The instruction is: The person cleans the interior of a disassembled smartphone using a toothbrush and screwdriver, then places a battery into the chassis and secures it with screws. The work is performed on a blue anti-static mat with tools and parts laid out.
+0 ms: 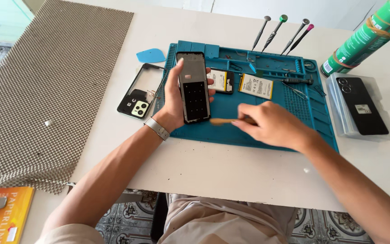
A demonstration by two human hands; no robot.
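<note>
My left hand (173, 97) grips a black phone body (193, 88), held upright over the left part of the blue repair mat (267, 131). My right hand (271, 124) pinches a thin wooden-handled tool (224, 121) whose tip points at the phone's lower right edge. Two flat batteries lie on the mat behind the hands: one (220, 80) partly hidden by the phone, the other (256, 86) to its right.
A phone back frame with camera block (138, 97) and a blue pick (150, 56) lie left of the mat. Several screwdrivers (278, 31) stand at the mat's back edge. A green spray can (366, 36) and a black phone on clear trays (362, 106) sit right. Mesh mat (46, 86) left.
</note>
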